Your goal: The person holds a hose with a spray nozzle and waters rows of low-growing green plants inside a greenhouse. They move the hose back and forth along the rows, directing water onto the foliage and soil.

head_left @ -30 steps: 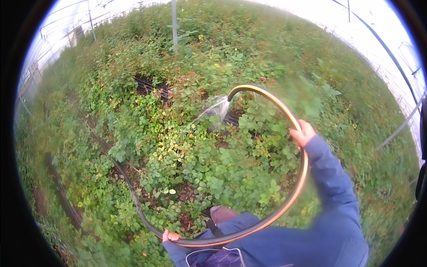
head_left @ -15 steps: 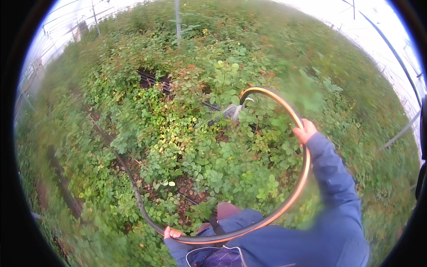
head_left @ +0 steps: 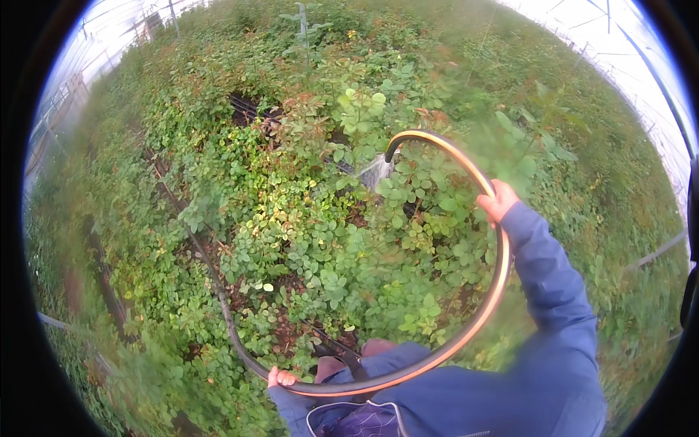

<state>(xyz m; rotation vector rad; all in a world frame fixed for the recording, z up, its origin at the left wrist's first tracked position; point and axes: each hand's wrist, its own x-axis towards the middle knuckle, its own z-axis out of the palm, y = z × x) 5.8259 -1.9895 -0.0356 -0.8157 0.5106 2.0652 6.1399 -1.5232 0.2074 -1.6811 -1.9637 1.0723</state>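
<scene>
A black hose with an orange stripe (head_left: 473,324) curves in a wide loop in front of me. My right hand (head_left: 499,202) is closed round its upper right part, not far from the free end. From that end, bent downward over the leafy plants (head_left: 313,218), water (head_left: 376,172) sprays out. At the lower left, close to my body, my left hand (head_left: 282,377) grips the same hose. Beyond that hand the hose runs away to the far left among the leaves. Part of each hand's grip is hidden behind the hose.
Several dark irrigation pipes (head_left: 247,108) show through a gap in the foliage. Brown soil with dry leaves (head_left: 287,331) lies under the plants near me. A metal post (head_left: 303,25) stands at the far side. A grey bar (head_left: 659,250) crosses at the right, under the greenhouse frame.
The hose end has shifted slightly left and up over the plants, and the spray looks narrower. My right hand has risen a little; both hands keep their hold.
</scene>
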